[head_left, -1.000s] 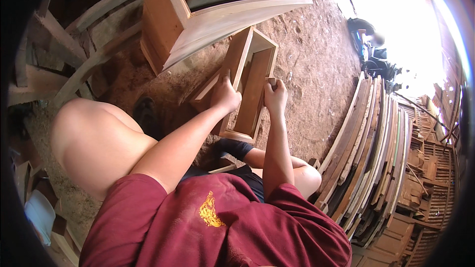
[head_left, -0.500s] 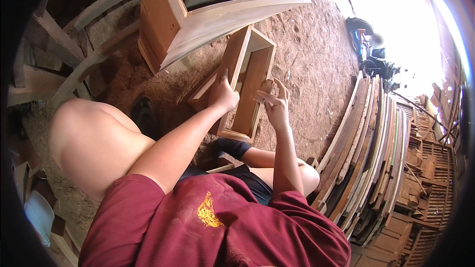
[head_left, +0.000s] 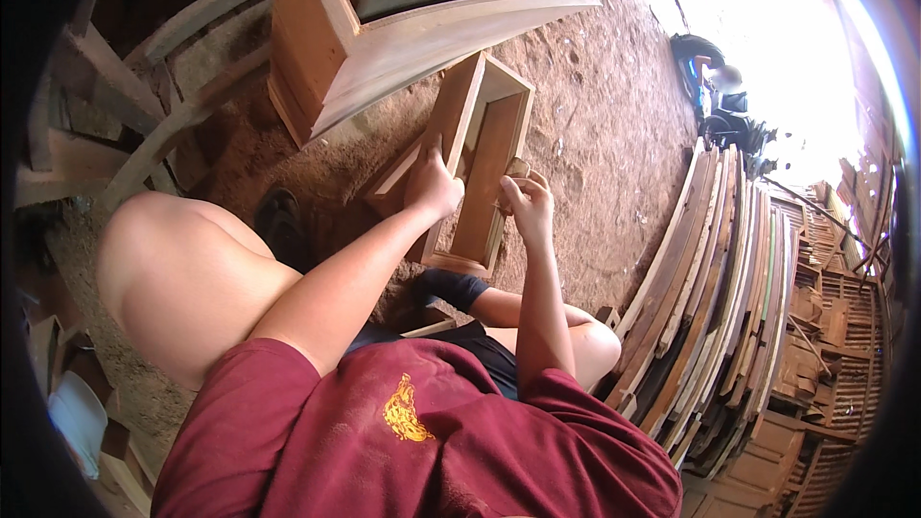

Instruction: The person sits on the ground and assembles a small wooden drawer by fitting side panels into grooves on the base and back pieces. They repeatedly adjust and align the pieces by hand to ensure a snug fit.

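A rectangular wooden drawer [head_left: 454, 107] stands tilted on the ground in front of me, its hollow side facing up. My left hand [head_left: 437, 187] is closed around its left wall, with the thumb over the edge. At the right wall, my right hand [head_left: 531, 200] pinches a small brown piece [head_left: 519, 169] that looks like folded sandpaper. That piece is against or very close to the right rim; the fingers partly cover it. Another wooden part [head_left: 391, 177] shows beside the drawer, behind my left hand.
A large wooden cabinet frame [head_left: 317, 48] lies just beyond the drawer. Long stacked boards [head_left: 700, 278] are on the right, with wooden panels [head_left: 825, 326] behind them. Curved wooden pieces [head_left: 182, 125] stand at the left. A person [head_left: 729, 101] is by a vehicle at the far right.
My right hand has moved slightly down along the drawer's right wall, and its spread fingers have drawn together around the brown piece. The left hand keeps its grip.
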Demonstrator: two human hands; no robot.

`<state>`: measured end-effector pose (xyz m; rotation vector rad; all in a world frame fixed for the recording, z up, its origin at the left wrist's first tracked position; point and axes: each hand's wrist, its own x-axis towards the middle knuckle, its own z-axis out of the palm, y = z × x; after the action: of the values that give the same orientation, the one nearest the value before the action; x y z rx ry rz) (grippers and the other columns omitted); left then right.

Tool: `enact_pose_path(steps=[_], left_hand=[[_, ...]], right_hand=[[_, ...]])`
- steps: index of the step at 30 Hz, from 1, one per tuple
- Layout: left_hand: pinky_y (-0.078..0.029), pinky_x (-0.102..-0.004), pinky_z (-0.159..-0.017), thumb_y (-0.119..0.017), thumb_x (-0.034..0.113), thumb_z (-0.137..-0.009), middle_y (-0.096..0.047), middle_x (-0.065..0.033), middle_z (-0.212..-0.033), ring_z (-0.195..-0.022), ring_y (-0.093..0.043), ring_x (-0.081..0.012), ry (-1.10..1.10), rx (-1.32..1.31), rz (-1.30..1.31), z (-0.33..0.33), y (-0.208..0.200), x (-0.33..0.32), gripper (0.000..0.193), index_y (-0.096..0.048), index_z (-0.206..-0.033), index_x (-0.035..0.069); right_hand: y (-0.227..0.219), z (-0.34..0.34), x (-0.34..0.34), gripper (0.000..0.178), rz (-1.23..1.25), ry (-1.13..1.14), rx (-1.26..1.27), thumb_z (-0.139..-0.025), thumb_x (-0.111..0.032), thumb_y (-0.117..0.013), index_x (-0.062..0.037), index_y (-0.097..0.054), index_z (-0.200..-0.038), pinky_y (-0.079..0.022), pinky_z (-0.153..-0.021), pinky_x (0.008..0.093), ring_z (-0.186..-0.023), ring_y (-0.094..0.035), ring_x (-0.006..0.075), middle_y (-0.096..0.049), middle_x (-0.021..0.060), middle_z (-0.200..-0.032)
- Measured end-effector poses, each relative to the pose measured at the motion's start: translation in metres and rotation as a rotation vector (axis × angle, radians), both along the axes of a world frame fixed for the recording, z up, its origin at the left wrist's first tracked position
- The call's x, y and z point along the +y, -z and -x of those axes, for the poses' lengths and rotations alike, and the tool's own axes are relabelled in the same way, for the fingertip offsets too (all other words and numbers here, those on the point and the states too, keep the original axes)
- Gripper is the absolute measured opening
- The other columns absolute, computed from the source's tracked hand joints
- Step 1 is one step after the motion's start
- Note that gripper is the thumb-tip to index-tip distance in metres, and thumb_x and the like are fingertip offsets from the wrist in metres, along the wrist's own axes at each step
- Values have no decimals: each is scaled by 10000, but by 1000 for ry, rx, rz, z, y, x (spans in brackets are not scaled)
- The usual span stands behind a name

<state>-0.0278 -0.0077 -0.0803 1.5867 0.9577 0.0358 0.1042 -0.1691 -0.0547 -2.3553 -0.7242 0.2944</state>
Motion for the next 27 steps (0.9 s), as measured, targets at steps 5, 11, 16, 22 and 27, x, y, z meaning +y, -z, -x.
enact_pose_path(steps=[5, 11, 16, 22, 27], left_hand=[[-396, -426, -1132, -576, 111, -801, -417, -305, -1463, -1314, -479, -414, -7, 35, -39, 0, 2, 3, 807, -266, -1541, 23], [-362, -431, -1158, -565, 108, -804, -372, -299, -1496, -1364, -422, -416, 10, 10, 27, -1, 1, 0, 805, -261, -1546, 36], [-355, -432, -1165, -560, 108, -801, -335, -292, -1522, -1388, -391, -412, 0, -10, 40, -2, 9, 0, 807, -255, -1544, 27], [-345, -428, -1173, -557, 101, -797, -321, -298, -1527, -1400, -376, -410, -11, -46, 36, -2, 7, -2, 810, -250, -1541, 11], [-351, -430, -1165, -565, 96, -794, -361, -306, -1498, -1374, -406, -414, 2, -34, 34, 2, 0, 3, 813, -251, -1538, 3]], right_hand=[[-1, 9, 32, 309, 2, 193, -3, -863, -164, -735, -35, -689, -1140, -506, -857, 419, -951, -642, 309, -646, 163, -1047], [4, -18, 22, 291, 44, 10, -289, -920, -146, -654, -62, -670, -1198, -505, -862, 419, -963, -648, 328, -654, 179, -1049], [-14, -4, 43, 191, 102, 166, -176, -908, -173, -673, -41, -677, -1046, -506, -795, 417, -873, -662, 319, -672, 157, -877], [-2, -12, 40, 148, 73, 123, -225, -885, -167, -684, -58, -674, -985, -506, -756, 429, -831, -649, 340, -669, 141, -868], [8, -34, 53, 88, 109, -10, -449, -862, -135, -675, -94, -681, -938, -515, -750, 426, -836, -648, 336, -638, 140, -907]])
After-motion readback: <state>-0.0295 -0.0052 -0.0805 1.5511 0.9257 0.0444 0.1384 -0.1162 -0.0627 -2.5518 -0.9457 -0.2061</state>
